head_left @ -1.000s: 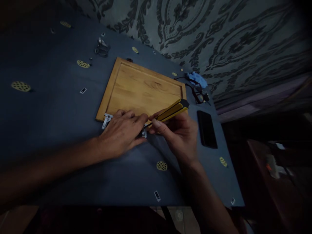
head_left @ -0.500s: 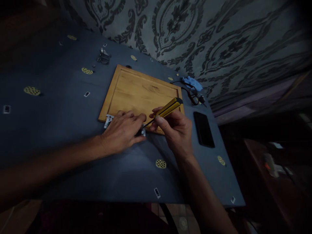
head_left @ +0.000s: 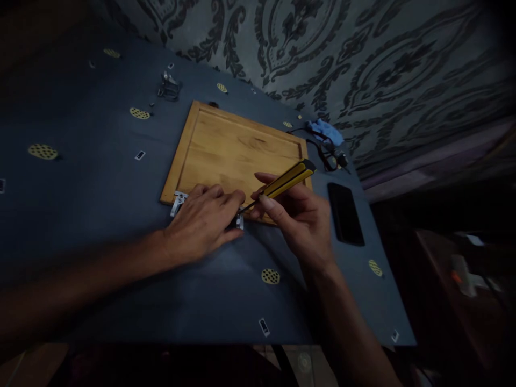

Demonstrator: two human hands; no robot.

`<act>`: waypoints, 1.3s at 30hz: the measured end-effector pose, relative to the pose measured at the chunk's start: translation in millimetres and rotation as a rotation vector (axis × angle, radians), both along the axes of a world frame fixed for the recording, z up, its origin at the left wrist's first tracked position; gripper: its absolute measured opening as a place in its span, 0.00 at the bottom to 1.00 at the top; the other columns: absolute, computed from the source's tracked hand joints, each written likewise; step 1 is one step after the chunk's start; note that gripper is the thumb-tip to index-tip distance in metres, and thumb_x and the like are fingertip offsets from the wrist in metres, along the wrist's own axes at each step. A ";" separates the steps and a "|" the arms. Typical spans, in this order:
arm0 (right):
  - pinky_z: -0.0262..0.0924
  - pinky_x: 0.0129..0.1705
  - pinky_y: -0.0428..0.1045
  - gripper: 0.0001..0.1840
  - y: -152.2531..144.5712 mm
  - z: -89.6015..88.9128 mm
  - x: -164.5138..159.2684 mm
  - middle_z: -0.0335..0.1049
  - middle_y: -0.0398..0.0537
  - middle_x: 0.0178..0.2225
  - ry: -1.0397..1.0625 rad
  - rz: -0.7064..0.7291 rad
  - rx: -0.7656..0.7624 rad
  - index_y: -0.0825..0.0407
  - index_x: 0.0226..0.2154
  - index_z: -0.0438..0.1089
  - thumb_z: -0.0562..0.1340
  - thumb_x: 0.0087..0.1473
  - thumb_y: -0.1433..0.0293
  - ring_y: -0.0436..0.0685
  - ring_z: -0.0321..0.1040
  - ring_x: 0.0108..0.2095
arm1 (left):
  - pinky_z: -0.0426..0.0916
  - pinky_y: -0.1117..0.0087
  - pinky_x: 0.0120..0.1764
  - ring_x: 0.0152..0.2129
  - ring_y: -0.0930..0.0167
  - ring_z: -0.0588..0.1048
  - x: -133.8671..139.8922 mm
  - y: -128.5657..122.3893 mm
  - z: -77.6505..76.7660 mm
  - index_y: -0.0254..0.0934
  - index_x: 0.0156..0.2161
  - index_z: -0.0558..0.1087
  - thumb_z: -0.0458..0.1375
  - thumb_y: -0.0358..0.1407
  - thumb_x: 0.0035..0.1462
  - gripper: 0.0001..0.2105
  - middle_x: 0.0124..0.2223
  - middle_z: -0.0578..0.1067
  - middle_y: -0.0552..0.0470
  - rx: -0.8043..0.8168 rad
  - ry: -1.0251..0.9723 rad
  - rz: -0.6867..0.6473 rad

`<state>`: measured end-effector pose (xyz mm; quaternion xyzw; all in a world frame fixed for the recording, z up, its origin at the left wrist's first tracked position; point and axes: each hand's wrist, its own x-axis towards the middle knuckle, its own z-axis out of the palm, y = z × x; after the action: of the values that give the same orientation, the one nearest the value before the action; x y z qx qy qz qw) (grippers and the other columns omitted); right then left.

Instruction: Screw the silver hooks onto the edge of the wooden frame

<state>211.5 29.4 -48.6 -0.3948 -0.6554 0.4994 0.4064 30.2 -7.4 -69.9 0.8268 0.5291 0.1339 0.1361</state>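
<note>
Left hand [head_left: 201, 220] hides whatever's between 2 metal bits [head_left: 178, 204], can't tell its grip; right hand [head_left: 308, 226] pinches a yellow screwdriver [head_left: 288, 180], tip kinda lost.

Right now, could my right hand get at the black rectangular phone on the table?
Probably yes: the black rectangular phone lies beside the right hand with nothing visible between, though that hand holds the yellow-and-black screwdriver.
</note>
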 end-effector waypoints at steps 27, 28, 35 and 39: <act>0.75 0.34 0.46 0.13 -4.8 -19.3 5.8 0.79 0.42 0.29 0.042 -0.035 -0.051 0.48 0.34 0.81 0.75 0.50 0.58 0.50 0.77 0.27 | 0.66 0.55 0.50 0.49 0.55 0.74 0.7 -0.8 0.9 0.35 0.54 0.68 0.64 0.44 0.61 0.21 0.44 0.77 0.44 -0.023 0.009 0.008; 0.75 0.34 0.47 0.13 -4.8 -19.1 6.2 0.79 0.42 0.28 0.035 -0.029 -0.049 0.48 0.33 0.80 0.75 0.50 0.58 0.51 0.77 0.27 | 0.66 0.55 0.50 0.48 0.55 0.74 0.9 -0.8 1.0 0.36 0.54 0.67 0.64 0.44 0.61 0.21 0.45 0.77 0.44 -0.022 0.007 0.008; 0.75 0.32 0.48 0.13 -6.0 -15.2 5.0 0.78 0.42 0.24 -0.008 -0.042 -0.043 0.50 0.30 0.80 0.75 0.50 0.57 0.52 0.76 0.25 | 0.66 0.58 0.48 0.46 0.58 0.75 0.6 -1.5 -0.9 0.37 0.55 0.66 0.66 0.43 0.60 0.23 0.44 0.77 0.46 0.023 -0.009 0.013; 0.73 0.28 0.45 0.09 -7.6 -16.8 1.7 0.77 0.40 0.27 0.048 -0.089 -0.005 0.48 0.27 0.79 0.76 0.49 0.63 0.48 0.73 0.23 | 0.65 0.59 0.46 0.45 0.58 0.75 -1.4 -1.9 -3.6 0.37 0.52 0.67 0.66 0.43 0.60 0.20 0.42 0.77 0.47 0.063 -0.028 -0.002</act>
<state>213.2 21.9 -65.4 -0.4127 -0.6260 0.4916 0.4429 28.8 -9.2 -73.5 0.8294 0.5216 0.1619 0.1173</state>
